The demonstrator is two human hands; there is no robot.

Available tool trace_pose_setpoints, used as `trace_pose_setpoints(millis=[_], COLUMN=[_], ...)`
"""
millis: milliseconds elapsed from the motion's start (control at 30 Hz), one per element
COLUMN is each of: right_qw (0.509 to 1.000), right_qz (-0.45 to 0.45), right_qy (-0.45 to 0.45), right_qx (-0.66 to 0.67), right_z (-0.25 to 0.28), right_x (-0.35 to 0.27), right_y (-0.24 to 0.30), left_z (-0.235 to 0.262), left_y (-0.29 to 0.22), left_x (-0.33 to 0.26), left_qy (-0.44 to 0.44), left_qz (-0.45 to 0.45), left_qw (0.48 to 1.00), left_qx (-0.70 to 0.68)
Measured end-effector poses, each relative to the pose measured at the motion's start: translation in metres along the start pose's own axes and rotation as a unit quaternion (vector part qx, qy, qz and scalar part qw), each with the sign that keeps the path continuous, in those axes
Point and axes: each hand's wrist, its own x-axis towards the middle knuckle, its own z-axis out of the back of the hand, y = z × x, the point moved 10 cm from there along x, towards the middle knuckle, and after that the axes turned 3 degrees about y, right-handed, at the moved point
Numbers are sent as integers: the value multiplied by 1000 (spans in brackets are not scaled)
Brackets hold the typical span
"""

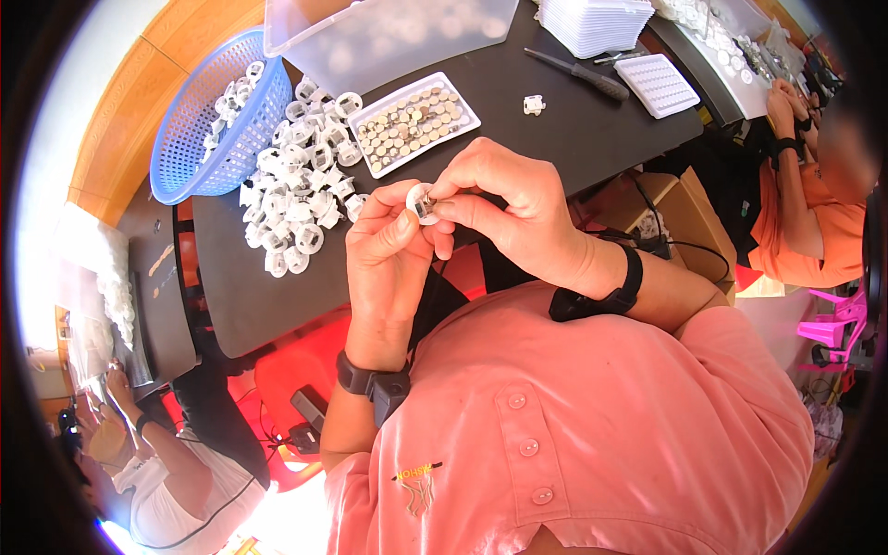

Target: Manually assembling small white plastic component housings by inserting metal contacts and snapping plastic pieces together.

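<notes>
White plastic, a small round part, sits pinched between the fingertips of both hands above the dark table. Left hand curls its thumb and forefinger closed around the part's left side; right hand closes thumb and forefinger on its right side, the other fingers folded loosely. Just beyond the fingertips lies a heap of similar white parts, with a white tray of small round metal pieces beside it. Farther left of the heap stands a blue basket holding more white parts. One lone white part lies beyond the right knuckles.
</notes>
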Motion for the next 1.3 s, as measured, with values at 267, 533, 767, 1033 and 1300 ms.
trace_pose_setpoints(millis=[267, 533, 767, 1033, 1300], right_qw=[994, 996, 969, 940, 979], right_qz=[66, 52, 161, 187, 74], right_qy=[5, -11, 10, 19, 70], right_qx=[-90, -72, -189, -286, -175], right_z=[0, 4, -1, -10, -11], right_x=[-2, -3, -10, -11, 5], right_y=[9, 8, 26, 34, 14], left_z=[0, 2, -2, 0, -1], left_y=[0, 2, 1, 1, 0], left_x=[-1, -1, -1, -2, 0], left_qy=[6, 19, 30, 6, 6], left_qz=[-1, 2, 1, 4, 0], left_qw=[1000, 1000, 999, 999, 1000], left_qx=[1, -19, -38, -36, -27])
